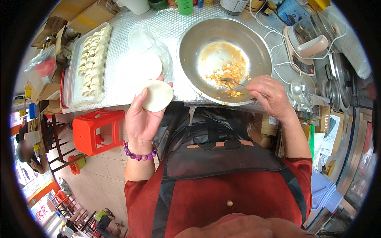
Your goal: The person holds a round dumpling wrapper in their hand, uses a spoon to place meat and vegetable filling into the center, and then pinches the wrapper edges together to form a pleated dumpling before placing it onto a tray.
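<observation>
A round dough wrapper (158, 95) lies flat across the fingers of my left hand (142, 122), with my thumb on its edge. My right hand (269, 96) grips a metal spoon (235, 81) by its handle. The spoon's bowl sits in chopped orange and yellow filling (227, 74) at the near side of a wide stainless steel bowl (190, 32). Past my left hand, more round wrappers (150, 65) rest on a clear plastic bag (143, 35). At the left, a clear plastic tray (74, 80) holds rows of folded dumplings (90, 59).
A kitchen scale with a pink base (297, 64) and white cables (276, 44) stand right of the bowl. Beside them is a glass jar (303, 89). Bottles and tins line the back. A red plastic stool (98, 131) is below the table's left edge, and cardboard boxes (89, 15) are far left.
</observation>
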A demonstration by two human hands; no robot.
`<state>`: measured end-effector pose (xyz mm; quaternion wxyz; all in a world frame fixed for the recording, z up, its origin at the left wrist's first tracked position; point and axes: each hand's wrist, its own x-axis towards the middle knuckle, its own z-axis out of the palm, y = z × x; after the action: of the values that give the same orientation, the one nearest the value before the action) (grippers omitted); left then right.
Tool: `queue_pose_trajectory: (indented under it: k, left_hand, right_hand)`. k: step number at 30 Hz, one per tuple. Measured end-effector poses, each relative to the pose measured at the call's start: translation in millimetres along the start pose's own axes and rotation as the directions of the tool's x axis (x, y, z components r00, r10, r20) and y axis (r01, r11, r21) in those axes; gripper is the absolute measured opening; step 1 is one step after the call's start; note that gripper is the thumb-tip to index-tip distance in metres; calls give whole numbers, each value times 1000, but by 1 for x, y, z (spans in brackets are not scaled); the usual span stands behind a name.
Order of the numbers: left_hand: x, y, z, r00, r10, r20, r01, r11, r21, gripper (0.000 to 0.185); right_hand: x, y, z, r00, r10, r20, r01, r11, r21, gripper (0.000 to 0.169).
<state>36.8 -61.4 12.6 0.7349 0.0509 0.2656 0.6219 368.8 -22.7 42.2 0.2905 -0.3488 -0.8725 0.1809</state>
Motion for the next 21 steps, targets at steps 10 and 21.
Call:
queue_pose_trajectory:
  k: [10,21]
  left_hand:
    - [-2,-2,-5,1000,-7,10,7,1000,7,36]
    - [-2,-6,-6,998,-43,37,44,999,-9,36]
  right_hand:
    - [0,-8,-18,996,-25,-86,22,999,-38,9]
    - [-4,1,-23,993,-24,-112,14,996,-89,10]
